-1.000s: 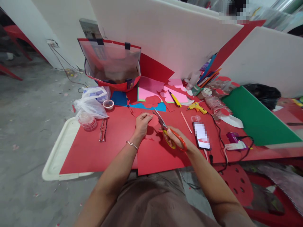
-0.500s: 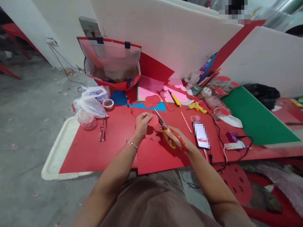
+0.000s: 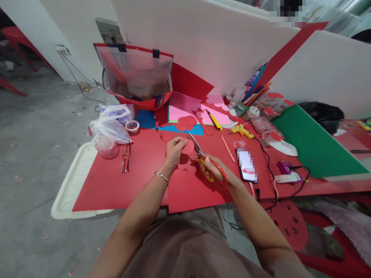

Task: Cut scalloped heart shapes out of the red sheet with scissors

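Between the thumb and fingers of my left hand (image 3: 174, 150) is a round piece of red paper (image 3: 188, 146), held above the red-covered table (image 3: 142, 185). My right hand (image 3: 216, 170) grips a pair of scissors (image 3: 222, 175) with red and yellow handles. The scissor blades point up and left, close by the right edge of the red paper circle; whether they touch it I cannot tell. Under both hands lies a large red sheet (image 3: 191, 197), and scalloped red cut-outs (image 3: 186, 122) rest beyond them.
To the right are a phone (image 3: 247, 165), a striped pencil-like stick (image 3: 227, 148), a yellow glue gun (image 3: 241, 131) and a cutter knife (image 3: 214, 119). Glasses (image 3: 125, 157), stacked clear lids (image 3: 106, 148) and a small cup (image 3: 132, 126) stand left. A bag (image 3: 136, 77) is behind.
The scissors have opened slightly and shifted a little beside the paper circle. My left hand and the paper stay almost where they were.
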Available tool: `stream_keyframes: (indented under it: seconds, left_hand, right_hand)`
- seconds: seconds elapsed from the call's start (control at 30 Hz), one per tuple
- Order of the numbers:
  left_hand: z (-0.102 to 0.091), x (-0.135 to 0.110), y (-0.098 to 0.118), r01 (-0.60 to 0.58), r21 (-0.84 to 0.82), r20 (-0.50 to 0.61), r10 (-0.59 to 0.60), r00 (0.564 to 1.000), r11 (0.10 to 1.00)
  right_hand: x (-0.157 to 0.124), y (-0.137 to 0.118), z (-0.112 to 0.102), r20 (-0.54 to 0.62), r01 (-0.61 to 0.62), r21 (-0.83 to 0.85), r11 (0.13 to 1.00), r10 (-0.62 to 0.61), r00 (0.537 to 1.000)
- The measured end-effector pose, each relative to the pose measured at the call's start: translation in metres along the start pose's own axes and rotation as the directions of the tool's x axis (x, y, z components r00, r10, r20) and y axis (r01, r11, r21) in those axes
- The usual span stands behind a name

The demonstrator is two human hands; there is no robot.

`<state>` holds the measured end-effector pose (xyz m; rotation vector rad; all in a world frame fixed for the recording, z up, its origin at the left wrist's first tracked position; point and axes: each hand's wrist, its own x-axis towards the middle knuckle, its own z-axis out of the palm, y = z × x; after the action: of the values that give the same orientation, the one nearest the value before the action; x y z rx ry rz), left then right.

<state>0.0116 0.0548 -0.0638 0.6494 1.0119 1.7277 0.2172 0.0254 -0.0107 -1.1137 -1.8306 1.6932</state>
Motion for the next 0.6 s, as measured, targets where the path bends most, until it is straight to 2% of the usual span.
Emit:
stream_keyframes:
  seconds: [0.6]
  left_hand:
    - [0.0002, 0.0004, -0.0002, 0.005, -0.009, 0.008, -0.005, 1.0, 1.0]
  right_hand:
    - [0.0005, 0.0032, 0.0001, -0.052, 0.014, -0.004, 1.0, -0.014, 0.999]
